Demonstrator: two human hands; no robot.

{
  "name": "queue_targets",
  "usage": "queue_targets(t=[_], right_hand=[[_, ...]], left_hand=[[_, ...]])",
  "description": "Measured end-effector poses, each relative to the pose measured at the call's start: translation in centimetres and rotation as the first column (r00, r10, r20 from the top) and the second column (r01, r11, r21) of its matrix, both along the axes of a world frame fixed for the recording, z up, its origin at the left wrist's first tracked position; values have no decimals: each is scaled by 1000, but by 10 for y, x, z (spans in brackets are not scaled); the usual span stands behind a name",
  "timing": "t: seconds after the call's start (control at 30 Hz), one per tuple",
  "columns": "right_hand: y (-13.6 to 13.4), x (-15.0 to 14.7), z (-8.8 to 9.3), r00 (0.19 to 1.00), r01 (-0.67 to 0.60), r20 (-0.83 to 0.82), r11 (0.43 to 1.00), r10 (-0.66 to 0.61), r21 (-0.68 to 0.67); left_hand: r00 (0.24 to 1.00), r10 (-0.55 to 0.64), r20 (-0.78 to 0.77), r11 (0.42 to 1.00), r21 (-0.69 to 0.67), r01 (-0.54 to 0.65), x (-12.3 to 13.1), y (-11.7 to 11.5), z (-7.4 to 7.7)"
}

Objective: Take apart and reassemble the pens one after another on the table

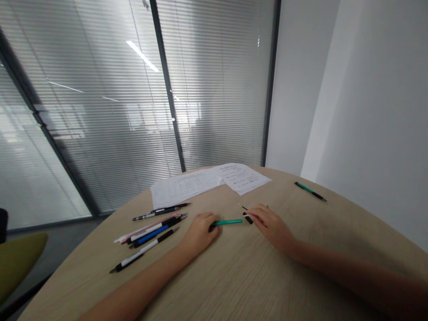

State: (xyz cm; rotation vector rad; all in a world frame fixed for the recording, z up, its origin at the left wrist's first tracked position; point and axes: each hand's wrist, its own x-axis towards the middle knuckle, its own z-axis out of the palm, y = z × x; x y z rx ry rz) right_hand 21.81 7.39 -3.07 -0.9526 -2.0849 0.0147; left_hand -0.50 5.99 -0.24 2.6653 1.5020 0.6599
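Observation:
My left hand [202,227] rests on the table with its fingers closed around a green pen barrel [229,222], which points right toward my other hand. My right hand [269,223] is pinched shut just beyond the barrel's end, apart from it. At its fingertips shows a short black pen part [248,218] with a white bit beside it. A thin dark tip [244,207] sticks out above the fingers; whether it belongs to the same part is too small to tell. Left of my left hand lie several pens [150,234] in white, pink, blue and black.
Printed papers [187,185] lie at the far side of the round wooden table [214,285]. A green and black pen [310,191] rests near the right edge. Glass panels with blinds [214,89] stand behind, and a yellow-green chair [20,263] is at lower left.

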Motion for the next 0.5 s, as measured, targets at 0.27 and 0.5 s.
queue_targets(t=[0.27,0.5], right_hand=[[-3,-1,-1,1000,8,11,1000,-8,2],[-4,-2,0,999,-2,33,1000,2,26]], left_hand=[[998,8,-56,1000,16,-7,1,-2,0],[997,15,-73,1000,16,-14,1,-4,2]])
